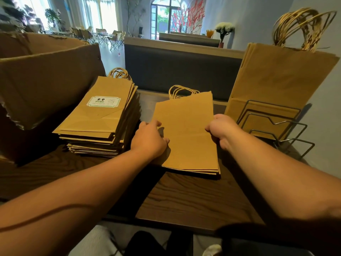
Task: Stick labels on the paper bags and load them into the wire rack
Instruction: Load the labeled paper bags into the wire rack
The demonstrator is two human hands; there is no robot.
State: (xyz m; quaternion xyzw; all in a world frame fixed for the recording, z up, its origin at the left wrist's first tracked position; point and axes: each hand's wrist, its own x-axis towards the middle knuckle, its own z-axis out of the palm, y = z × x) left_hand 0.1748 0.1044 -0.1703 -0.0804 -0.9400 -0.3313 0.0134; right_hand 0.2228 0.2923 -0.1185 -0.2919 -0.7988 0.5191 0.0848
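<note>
A small pile of flat brown paper bags (186,133) lies in the middle of the dark wooden table (193,198), handles pointing away from me. My left hand (149,139) grips the pile's left edge and my right hand (220,129) grips its right edge. To the left sits a taller stack of bags (99,122); its top bag carries a white label (103,101) printed "9.9". At the right, a wire rack (273,126) holds several upright bags (276,80) with twisted handles on top.
A large open cardboard box (42,80) fills the table's left side. A dark bench back (180,71) stands behind the table, and a grey wall runs along the right. My lap shows below the table's near edge.
</note>
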